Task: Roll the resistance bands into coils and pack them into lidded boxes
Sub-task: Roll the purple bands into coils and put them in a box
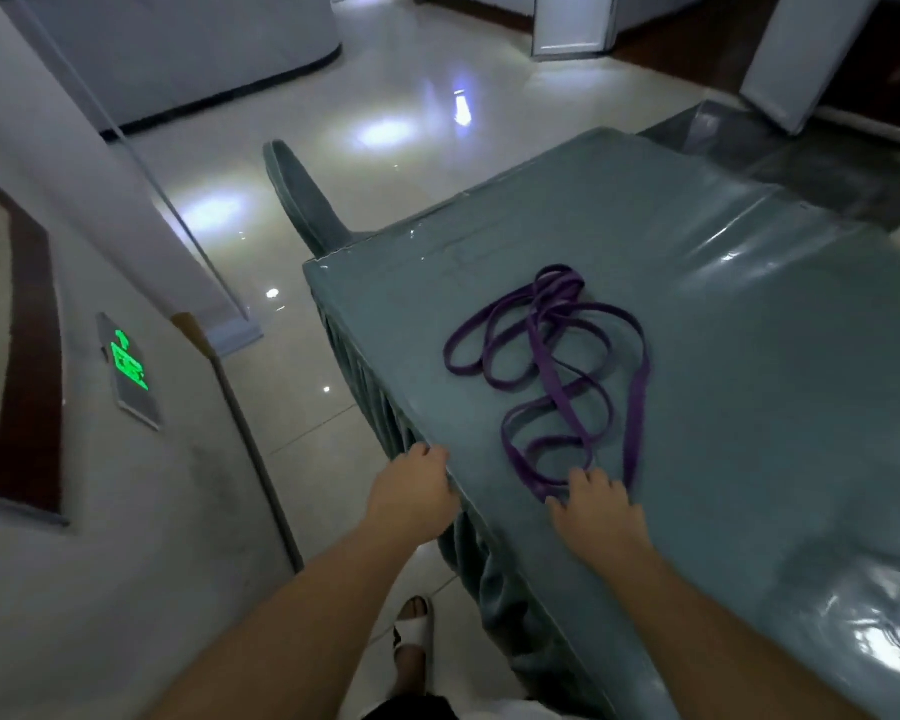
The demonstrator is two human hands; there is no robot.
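Head view: the task was judged to be at its very start, w/ the long purple rubber resistance band (552, 376) lying uncoiled in loose, overlapping loops on the grey-green, plastic-covered table (723, 330). No coil had been begun, and no lidded box could be seen in this view.

The right hand (596, 504) was laid at the near end of the band, fingertips touching the closest loop. Its fingers were bent over the band, but whether the band was actually pinched or only pressed couldn't be told. The left hand (414, 485) was placed at the table's near corner edge, fingers hooked over it, holding no band.

Rel. to the right-hand grip, most of the band was spread beyond the fingertips, trailing away across the table; one straight run passed just beside that hand's outer side. From the left hand the band lay well apart.

Next move, as judged: one end to be secured, tangles straightened, then rolled tightly from that end.
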